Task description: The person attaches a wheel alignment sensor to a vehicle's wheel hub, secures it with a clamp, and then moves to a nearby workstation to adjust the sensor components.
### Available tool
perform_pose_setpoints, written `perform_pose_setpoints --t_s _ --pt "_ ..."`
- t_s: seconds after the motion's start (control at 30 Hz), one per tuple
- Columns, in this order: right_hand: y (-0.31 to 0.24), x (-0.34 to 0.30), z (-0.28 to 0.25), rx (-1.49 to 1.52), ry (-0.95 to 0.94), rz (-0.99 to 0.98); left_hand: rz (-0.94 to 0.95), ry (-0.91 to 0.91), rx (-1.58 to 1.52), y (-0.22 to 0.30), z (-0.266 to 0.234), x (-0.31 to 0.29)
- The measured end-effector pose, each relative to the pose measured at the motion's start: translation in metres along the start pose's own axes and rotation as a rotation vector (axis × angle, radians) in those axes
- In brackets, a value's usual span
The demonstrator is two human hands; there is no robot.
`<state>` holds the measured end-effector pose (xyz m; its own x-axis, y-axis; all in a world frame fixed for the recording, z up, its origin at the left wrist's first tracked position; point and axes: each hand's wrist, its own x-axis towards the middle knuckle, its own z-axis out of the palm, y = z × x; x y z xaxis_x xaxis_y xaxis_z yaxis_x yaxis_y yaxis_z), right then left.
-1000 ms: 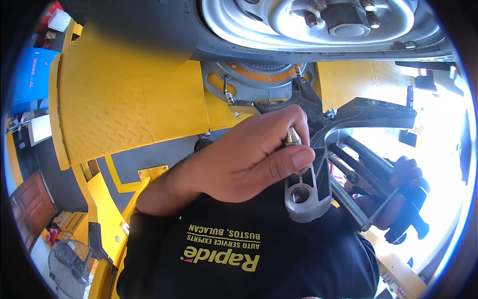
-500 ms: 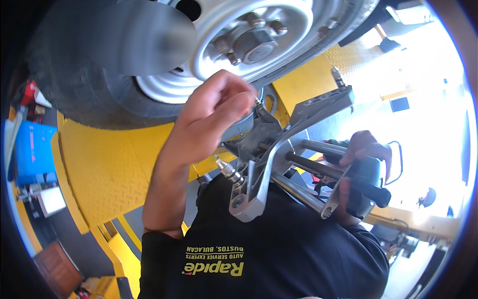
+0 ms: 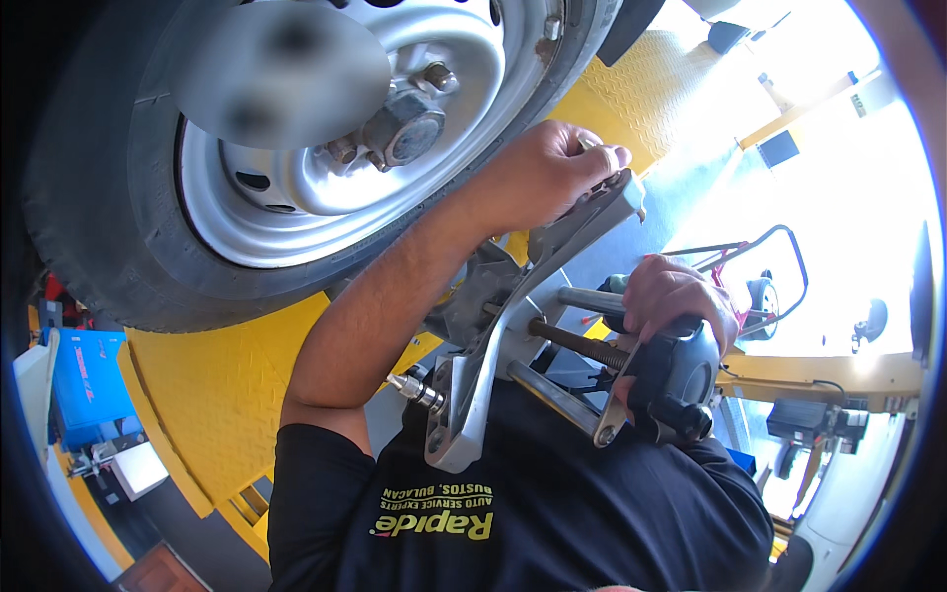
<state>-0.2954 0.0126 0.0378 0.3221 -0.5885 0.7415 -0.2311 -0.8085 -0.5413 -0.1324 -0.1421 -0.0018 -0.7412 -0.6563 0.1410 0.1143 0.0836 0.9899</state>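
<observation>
Showing two hands on a metal clamp (image 3: 505, 321) beside a car wheel (image 3: 232, 222). Container, far left: a blue box (image 3: 94, 385), seen from outside, contents not discernible; a white box (image 3: 138, 468) lies near it, likewise unreadable inside. An oval blur covers part of the wheel, whose tyre is cut off by the dark rim of the view. Glare washes out the upper right, and the clamp and housing hide much of the right forearm. Whether the clamp touches the tyre cannot be told.

The clamp slants between the hands, before a black shirt (image 3: 552, 513). Left hand (image 3: 547, 178): thumb and fingers closed about a pin (image 3: 589, 145) at the clamp's upper end, the pin mostly concealed. Right hand (image 3: 671, 296): fingers wrapped over a black housing (image 3: 681, 370), joined to the clamp by rods (image 3: 554, 397). A second pin (image 3: 419, 392) projects, tilted, from the lower end.
</observation>
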Motion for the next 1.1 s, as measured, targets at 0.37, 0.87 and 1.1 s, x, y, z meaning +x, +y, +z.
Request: perform_pose_setpoints --t_s 0.37,0.87,1.1 --pt "0.001 -0.023 -0.014 0.059 -0.061 0.037 0.311 0.444 0.026 0.042 -0.056 -0.025" --pt "0.008 -0.026 -0.022 0.110 -0.135 0.035 0.120 0.196 0.066 -0.025 -0.016 -0.021" --pt "0.006 -0.026 -0.019 0.101 -0.114 0.041 0.070 0.134 0.105 -0.029 -0.002 -0.018"
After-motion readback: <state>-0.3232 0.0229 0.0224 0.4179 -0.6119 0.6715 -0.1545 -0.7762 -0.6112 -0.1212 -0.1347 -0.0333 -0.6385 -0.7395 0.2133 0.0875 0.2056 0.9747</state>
